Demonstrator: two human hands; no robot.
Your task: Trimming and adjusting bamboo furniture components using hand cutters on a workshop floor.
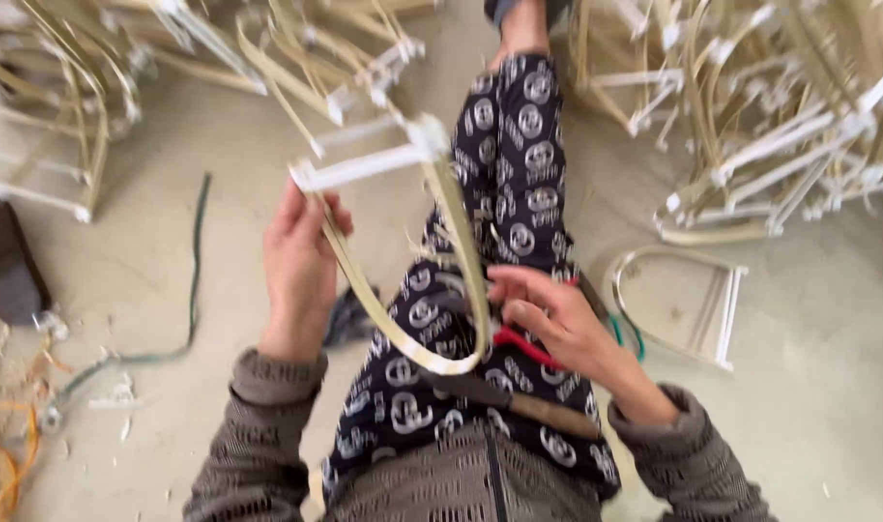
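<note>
I sit on the floor with one leg stretched out in dark patterned trousers. My left hand (299, 266) grips one side of a U-shaped bent bamboo frame (417, 348) that has a white crossbar (369, 164) across its open top. My right hand (548, 314) touches the frame's other side over my thigh, with the red handle of a tool (523, 350) under its fingers. A knife with a wooden handle (528, 406) lies across my lap.
Piles of similar bamboo frames with white bars lie at the top left (93, 87) and top right (780, 126). One finished frame (683, 300) lies on the concrete floor to my right. A green cable (195, 271) runs along the floor on the left.
</note>
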